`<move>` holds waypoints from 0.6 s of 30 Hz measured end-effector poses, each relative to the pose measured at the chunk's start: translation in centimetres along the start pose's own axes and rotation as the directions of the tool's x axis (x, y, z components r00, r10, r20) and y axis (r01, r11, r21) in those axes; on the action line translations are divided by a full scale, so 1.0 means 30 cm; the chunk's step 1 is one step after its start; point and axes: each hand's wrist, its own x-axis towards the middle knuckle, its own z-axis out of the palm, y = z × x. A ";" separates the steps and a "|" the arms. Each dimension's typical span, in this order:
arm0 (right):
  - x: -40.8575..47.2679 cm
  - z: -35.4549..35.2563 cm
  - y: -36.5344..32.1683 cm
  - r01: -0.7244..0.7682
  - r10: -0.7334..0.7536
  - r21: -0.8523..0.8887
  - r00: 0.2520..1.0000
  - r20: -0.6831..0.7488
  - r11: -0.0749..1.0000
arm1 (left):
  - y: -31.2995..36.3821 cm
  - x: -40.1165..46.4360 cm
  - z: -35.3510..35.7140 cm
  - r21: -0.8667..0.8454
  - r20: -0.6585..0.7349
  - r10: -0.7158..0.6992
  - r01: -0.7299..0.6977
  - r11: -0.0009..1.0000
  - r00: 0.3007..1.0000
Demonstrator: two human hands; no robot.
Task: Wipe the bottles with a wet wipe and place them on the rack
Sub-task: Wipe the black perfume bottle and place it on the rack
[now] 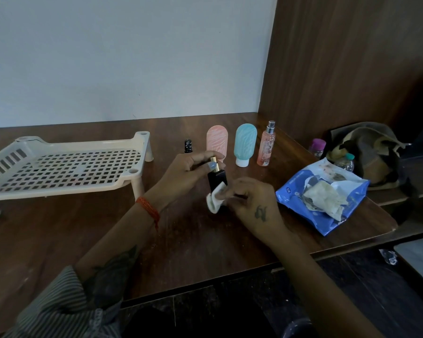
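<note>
Both hands busy mid-table. Left hand (pixel 193 167) grips the gold cap of a black bottle (pixel 217 179), held upright above the table (pixel 59 228). Right hand (pixel 252 203) pinches a white wipe (pixel 215 198) against the bottle's lower side. Rack (pixel 66 167) sits at left, nothing on it. Behind the hands stand a small black bottle (pixel 188 145), pink bottle (pixel 216 140), teal bottle (pixel 245 143) and clear spray bottle (pixel 266 145) in a row. Blue wipes pack (pixel 325 191) lies open at right, near a bag (pixel 366 147).
</note>
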 end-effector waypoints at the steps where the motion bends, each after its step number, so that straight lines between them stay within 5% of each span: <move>1: -0.001 0.005 0.021 0.028 -0.028 -0.032 0.999 -0.022 0.999 | 0.000 0.000 0.000 -0.001 0.001 -0.003 0.003 1.000 1.000; 5: 0.007 -0.002 0.026 0.007 -0.024 -0.070 0.969 -0.247 0.998 | 0.002 0.002 0.003 0.012 -0.004 0.005 -0.005 1.000 1.000; 13: 0.007 0.020 0.050 0.009 0.031 -0.218 0.984 0.178 0.976 | 0.001 -0.004 0.005 -0.032 -0.003 -0.028 0.028 0.999 1.000; 18: 0.002 -0.018 0.009 0.159 -0.159 -0.250 0.987 0.021 0.955 | 0.002 -0.002 0.007 0.001 -0.017 -0.020 0.020 1.000 1.000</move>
